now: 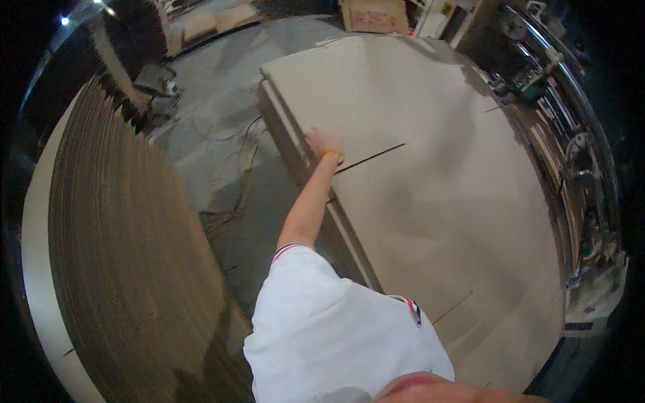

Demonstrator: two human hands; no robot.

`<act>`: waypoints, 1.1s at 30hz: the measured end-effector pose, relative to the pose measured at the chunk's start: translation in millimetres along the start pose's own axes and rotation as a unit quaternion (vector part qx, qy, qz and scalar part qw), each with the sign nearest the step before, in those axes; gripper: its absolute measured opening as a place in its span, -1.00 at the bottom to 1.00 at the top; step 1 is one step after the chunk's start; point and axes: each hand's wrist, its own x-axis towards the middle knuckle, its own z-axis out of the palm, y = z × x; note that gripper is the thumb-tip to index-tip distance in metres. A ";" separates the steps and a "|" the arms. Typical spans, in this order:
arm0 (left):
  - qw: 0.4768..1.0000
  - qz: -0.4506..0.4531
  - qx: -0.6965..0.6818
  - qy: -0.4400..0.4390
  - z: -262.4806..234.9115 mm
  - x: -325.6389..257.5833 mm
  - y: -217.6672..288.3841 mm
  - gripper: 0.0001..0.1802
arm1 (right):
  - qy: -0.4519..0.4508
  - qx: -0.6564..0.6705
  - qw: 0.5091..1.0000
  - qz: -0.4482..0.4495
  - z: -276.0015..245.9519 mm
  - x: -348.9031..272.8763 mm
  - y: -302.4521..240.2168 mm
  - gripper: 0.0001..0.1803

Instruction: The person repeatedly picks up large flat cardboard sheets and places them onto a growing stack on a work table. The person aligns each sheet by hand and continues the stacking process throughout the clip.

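Observation:
My left hand [324,142], with an orange band at the wrist, reaches over the left edge of a large tan cardboard sheet [437,195]. The hand is somewhat blurred; its fingers look stretched out and apart, with nothing seen in them. It lies on or just above the board, and contact is hard to tell. A dark straight slot [369,158] runs across the sheet from beside the wrist. Further cardboard layers show below the sheet's left edge. My right hand is out of view, beyond a striped trim [414,313] of the white shirt.
A tall stack of cardboard sheets [134,255] stands on the left. Between it and the board lies grey floor [225,148] with loose strips. Machinery [581,158] with metal bars lines the right side. A brown carton [375,15] stands at the back.

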 end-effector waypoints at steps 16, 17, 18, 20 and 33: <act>0.806 0.050 -0.515 -0.288 -55.3 122.7 33.0 -0.48 | -0.020 0.273 0.941 0.202 22.6 -2.9 36.5 -0.49; 0.852 0.058 -0.458 -0.247 -61.6 114.0 55.9 -0.49 | -0.011 0.304 0.926 0.224 23.0 -7.7 50.2 -0.49; 0.879 0.052 -0.415 -0.230 -72.0 100.3 74.5 -0.49 | 0.001 0.343 0.909 0.239 22.9 -8.7 63.2 -0.49; 0.895 0.018 -0.377 -0.237 -117.1 50.1 112.3 -0.50 | -0.002 0.449 0.862 0.235 25.8 -21.2 75.4 -0.48; 0.702 0.604 -0.068 -0.371 -163.6 -184.7 57.5 -0.48 | -0.268 0.640 0.720 0.010 -95.8 4.3 -213.9 -0.37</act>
